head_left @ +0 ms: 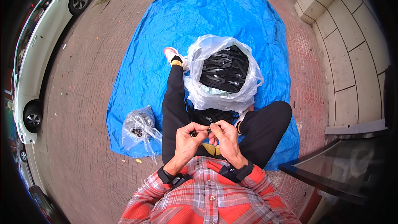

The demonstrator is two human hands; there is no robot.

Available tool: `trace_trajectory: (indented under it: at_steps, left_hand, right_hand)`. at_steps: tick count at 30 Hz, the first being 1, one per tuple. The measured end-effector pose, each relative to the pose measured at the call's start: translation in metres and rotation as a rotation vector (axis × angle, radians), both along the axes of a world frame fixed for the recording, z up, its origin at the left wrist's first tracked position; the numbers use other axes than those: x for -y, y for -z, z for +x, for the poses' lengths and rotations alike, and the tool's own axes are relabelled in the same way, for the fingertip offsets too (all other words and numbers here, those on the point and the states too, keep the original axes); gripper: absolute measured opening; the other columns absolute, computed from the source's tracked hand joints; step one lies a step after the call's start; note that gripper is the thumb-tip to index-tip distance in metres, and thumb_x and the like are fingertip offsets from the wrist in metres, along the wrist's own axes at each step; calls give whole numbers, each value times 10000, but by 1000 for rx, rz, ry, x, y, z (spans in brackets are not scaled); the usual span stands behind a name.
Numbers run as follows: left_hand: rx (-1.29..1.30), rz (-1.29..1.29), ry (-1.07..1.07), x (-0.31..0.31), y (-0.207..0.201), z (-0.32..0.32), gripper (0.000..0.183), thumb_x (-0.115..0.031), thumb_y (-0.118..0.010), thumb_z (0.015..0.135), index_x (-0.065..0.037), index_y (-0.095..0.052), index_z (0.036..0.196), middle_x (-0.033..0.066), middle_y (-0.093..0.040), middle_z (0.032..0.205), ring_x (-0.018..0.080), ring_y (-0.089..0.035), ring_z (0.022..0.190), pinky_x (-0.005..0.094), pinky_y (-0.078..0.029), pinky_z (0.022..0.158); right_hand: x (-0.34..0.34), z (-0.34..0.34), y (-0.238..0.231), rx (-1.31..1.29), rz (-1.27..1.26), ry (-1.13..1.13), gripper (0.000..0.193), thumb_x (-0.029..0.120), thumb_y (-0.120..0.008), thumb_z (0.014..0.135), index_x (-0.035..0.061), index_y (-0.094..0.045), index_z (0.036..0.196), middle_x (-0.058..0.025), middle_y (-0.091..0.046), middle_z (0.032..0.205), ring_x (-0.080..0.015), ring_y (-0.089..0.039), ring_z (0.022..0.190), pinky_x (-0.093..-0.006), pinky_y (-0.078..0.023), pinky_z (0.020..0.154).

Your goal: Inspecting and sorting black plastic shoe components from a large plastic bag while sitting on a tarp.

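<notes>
From the head view, a person sits on a blue tarp [215, 20] spread over brick paving, one leg stretched toward the tarp's middle and the other folded toward its right edge. Both hands meet close in front of the chest, above the lap. The left hand [188, 139] is curled, its fingertips pinching a small dark metal part [193, 133]. The right hand [224, 137] is pressed up beside it, thumb and forefinger pinching a thin, small piece [211, 129] that touches or nearly touches the dark part; which, I cannot tell. Each wrist bears a black band. Just beyond the hands a small heap of black pieces [211, 118] lies in the lap, and behind it, between the legs, stands an open clear plastic bag [219, 95] filled with black strips. A smaller clear bag [139, 126] holding dark bits sits at the tarp's near left corner. A white car [45, 33] is parked along the paving's left side.
</notes>
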State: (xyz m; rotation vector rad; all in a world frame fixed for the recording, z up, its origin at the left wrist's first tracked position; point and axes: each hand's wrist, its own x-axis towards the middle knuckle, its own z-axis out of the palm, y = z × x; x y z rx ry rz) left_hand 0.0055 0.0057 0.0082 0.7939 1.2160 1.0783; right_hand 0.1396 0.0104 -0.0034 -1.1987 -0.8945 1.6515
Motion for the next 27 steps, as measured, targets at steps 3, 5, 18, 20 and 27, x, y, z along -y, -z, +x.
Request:
trace_trajectory:
  at_steps: [3, 5, 18, 20, 27]
  left_hand:
    - [-27, -19, 24, 0, 0, -1, 82, -1, -608, 763, 12, -638, 839, -6, -560, 637, 23, -442, 516, 177, -338, 453]
    - [-47, -35, 39, 0, 2, -1, 100, -1, -601, 761, 13, -645, 850, -6, -563, 651, 24, -456, 548, 185, -362, 479]
    - [350, -53, 73, 2, -2, -9, 232, 4, -530, 817, 29, -596, 1038, -2, -570, 680, 9, -335, 467, 170, -259, 429]
    - [271, -66, 72, 3, -2, -8, 222, 5, -538, 813, 25, -604, 1024, -9, -558, 661, 10, -344, 469, 168, -262, 430]
    - [-451, 422, 117, 7, -7, -6, 200, -3, -611, 787, -30, -641, 983, 1, -586, 772, 31, -498, 596, 178, -403, 518]
  right_hand:
    - [2, -3, -4, 116, 36, 14, 198, 197, -559, 878, 7, -556, 825, -45, -562, 633, -88, -517, 501, -204, -392, 452]
    - [4, -7, -4, 194, 64, 29, 186, 176, -568, 871, -7, -559, 837, -58, -568, 642, -103, -523, 503, -219, -401, 455]
    - [1, 3, -18, 760, 1096, -12, 192, 51, -622, 771, -18, -545, 934, -137, -506, 876, -279, -529, 808, -378, -434, 710]
    - [1, 1, -21, 586, 750, 47, 171, 35, -609, 771, -11, -525, 913, -136, -514, 852, -270, -540, 768, -350, -447, 689]
    - [-6, 16, -11, 323, 256, -317, 163, 43, -564, 838, 5, -477, 970, -59, -527, 841, -107, -535, 748, -237, -452, 689]
